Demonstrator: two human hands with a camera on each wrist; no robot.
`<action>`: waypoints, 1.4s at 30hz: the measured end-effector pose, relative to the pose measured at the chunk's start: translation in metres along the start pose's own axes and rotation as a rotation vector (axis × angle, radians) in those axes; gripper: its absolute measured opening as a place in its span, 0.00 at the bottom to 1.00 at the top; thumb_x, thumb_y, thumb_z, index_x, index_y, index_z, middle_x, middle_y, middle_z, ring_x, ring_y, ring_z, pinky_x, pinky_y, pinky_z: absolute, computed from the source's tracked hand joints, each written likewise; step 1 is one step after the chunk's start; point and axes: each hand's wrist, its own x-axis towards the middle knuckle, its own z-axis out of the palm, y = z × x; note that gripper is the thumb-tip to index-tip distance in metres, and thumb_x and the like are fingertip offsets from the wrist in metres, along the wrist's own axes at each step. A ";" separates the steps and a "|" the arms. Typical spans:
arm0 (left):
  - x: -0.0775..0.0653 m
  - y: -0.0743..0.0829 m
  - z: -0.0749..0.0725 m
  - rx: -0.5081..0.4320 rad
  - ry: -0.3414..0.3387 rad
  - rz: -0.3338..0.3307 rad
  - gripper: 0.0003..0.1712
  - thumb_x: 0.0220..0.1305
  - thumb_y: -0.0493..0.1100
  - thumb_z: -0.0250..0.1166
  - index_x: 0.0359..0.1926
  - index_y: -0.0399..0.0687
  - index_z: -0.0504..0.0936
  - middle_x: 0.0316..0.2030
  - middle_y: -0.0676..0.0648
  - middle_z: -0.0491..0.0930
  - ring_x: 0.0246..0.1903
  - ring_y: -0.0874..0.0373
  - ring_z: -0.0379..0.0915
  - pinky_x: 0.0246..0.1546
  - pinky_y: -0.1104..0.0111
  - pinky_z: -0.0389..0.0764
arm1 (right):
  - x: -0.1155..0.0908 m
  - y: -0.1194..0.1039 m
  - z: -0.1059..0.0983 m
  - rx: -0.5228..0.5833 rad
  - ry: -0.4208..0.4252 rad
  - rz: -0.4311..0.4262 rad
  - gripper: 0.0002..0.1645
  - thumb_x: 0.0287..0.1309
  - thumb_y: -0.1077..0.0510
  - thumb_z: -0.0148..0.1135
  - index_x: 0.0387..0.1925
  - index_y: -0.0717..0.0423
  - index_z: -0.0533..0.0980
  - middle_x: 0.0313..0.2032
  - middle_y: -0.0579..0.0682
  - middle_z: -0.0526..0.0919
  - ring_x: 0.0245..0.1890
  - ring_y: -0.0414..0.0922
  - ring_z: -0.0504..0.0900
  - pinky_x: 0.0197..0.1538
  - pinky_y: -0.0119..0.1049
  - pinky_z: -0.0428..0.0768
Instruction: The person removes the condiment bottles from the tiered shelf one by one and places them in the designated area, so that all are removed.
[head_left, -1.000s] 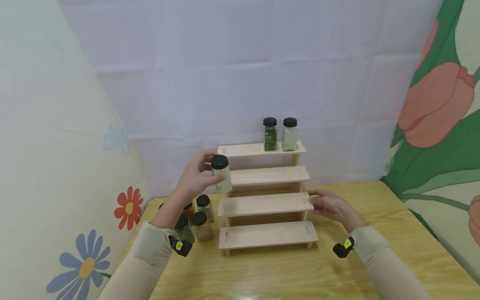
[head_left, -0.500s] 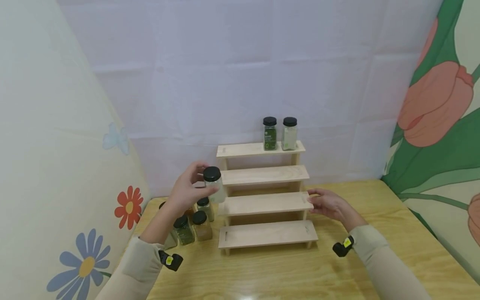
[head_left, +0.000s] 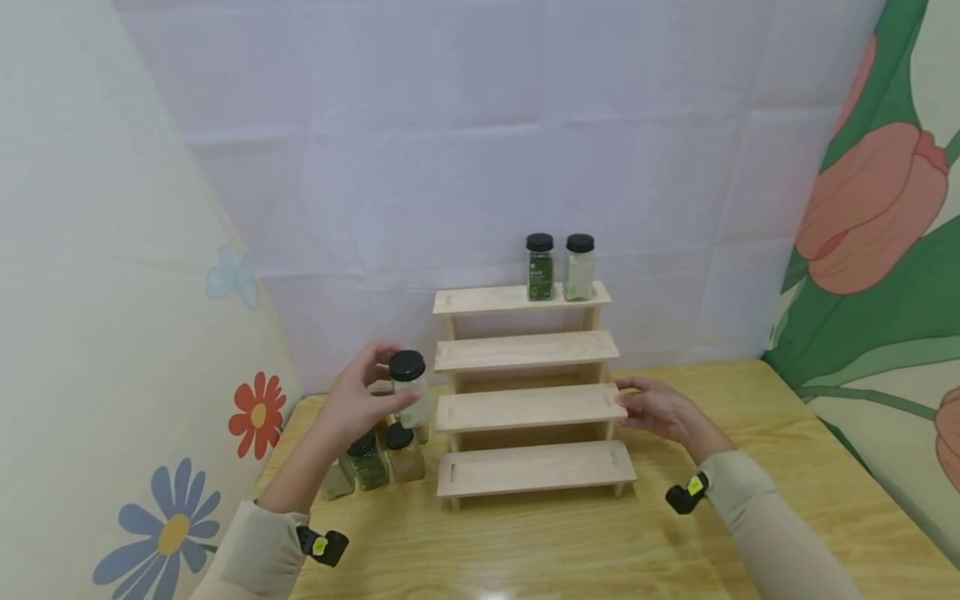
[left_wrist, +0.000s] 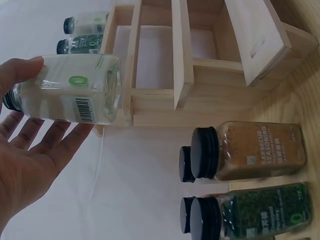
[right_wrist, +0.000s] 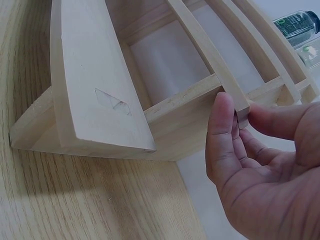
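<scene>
My left hand (head_left: pixel 356 400) grips a clear spice jar (head_left: pixel 412 407) with a black lid and pale contents, thumb on one side and fingers on the other. It is held off the table, left of a four-tier wooden display rack (head_left: pixel 525 473). In the left wrist view the held jar (left_wrist: pixel 75 90) shows a barcode and a green mark. My right hand (head_left: pixel 658 410) pinches the right end of the rack's second shelf from the bottom. On the top shelf, towards the right, stand a green-filled spice jar (head_left: pixel 540 273) and a pale one (head_left: pixel 579 275).
Left of the rack several spice jars stand on the wooden table (head_left: pixel 480 550), among them a barbecue seasoning jar (left_wrist: pixel 265 150), a green herb jar (left_wrist: pixel 265 210) and a pale jar (head_left: pixel 337 482). A white cloth backdrop (head_left: pixel 480 167) hangs behind; patterned panels flank both sides.
My left hand has carried the pale jar down and to the left, away from the rack's upper shelves to above the standing jars. My right hand keeps its pinch on the shelf end.
</scene>
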 end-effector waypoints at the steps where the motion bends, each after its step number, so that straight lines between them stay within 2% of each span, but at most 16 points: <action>1: -0.002 -0.001 0.000 -0.001 0.000 0.000 0.34 0.58 0.40 0.77 0.62 0.45 0.70 0.55 0.41 0.75 0.51 0.45 0.76 0.39 0.62 0.83 | 0.000 0.000 0.000 0.003 0.002 0.001 0.32 0.72 0.68 0.51 0.71 0.72 0.53 0.38 0.49 0.81 0.35 0.40 0.82 0.38 0.31 0.84; 5: -0.009 -0.004 -0.002 0.007 -0.011 -0.001 0.34 0.58 0.40 0.76 0.63 0.45 0.70 0.54 0.40 0.75 0.50 0.46 0.76 0.37 0.63 0.83 | 0.000 0.001 -0.001 0.004 -0.003 -0.004 0.31 0.72 0.68 0.52 0.71 0.72 0.54 0.38 0.48 0.82 0.35 0.40 0.82 0.38 0.32 0.84; 9: -0.015 -0.008 -0.003 0.018 -0.023 0.005 0.34 0.59 0.40 0.76 0.64 0.45 0.71 0.53 0.39 0.77 0.49 0.47 0.76 0.43 0.66 0.82 | -0.001 0.001 -0.001 0.007 -0.010 -0.008 0.31 0.72 0.69 0.51 0.71 0.72 0.53 0.37 0.47 0.82 0.35 0.39 0.82 0.39 0.32 0.84; 15: -0.022 -0.016 -0.004 0.030 -0.022 -0.006 0.36 0.59 0.39 0.76 0.66 0.44 0.72 0.53 0.38 0.77 0.50 0.46 0.77 0.42 0.66 0.82 | -0.002 0.000 0.000 0.013 -0.017 -0.012 0.33 0.72 0.69 0.51 0.71 0.73 0.52 0.37 0.47 0.82 0.36 0.39 0.82 0.40 0.32 0.84; 26: -0.032 -0.031 -0.004 0.022 -0.044 -0.031 0.37 0.59 0.41 0.76 0.69 0.49 0.72 0.55 0.39 0.77 0.50 0.42 0.76 0.41 0.66 0.82 | 0.000 0.001 -0.001 0.011 -0.013 -0.004 0.30 0.72 0.69 0.50 0.70 0.72 0.54 0.36 0.47 0.82 0.34 0.39 0.82 0.40 0.33 0.84; 33: -0.038 -0.038 -0.002 0.024 -0.059 -0.064 0.37 0.58 0.41 0.77 0.67 0.46 0.72 0.52 0.40 0.78 0.45 0.46 0.76 0.41 0.65 0.81 | 0.000 0.001 0.000 0.015 -0.011 -0.001 0.29 0.72 0.69 0.50 0.70 0.71 0.55 0.37 0.47 0.82 0.34 0.39 0.82 0.41 0.33 0.84; 37: -0.043 -0.041 -0.001 -0.011 -0.071 -0.095 0.38 0.58 0.40 0.77 0.67 0.44 0.71 0.52 0.39 0.78 0.47 0.48 0.77 0.43 0.66 0.81 | -0.001 0.001 0.000 0.019 -0.016 -0.005 0.29 0.72 0.69 0.50 0.70 0.72 0.55 0.37 0.47 0.83 0.35 0.39 0.82 0.41 0.33 0.84; 42: -0.049 -0.046 0.000 -0.022 -0.064 -0.102 0.38 0.57 0.40 0.77 0.67 0.46 0.71 0.53 0.40 0.79 0.48 0.51 0.77 0.43 0.65 0.81 | -0.001 0.001 0.000 0.029 -0.019 -0.009 0.30 0.72 0.69 0.50 0.70 0.72 0.54 0.37 0.47 0.82 0.35 0.39 0.82 0.40 0.33 0.83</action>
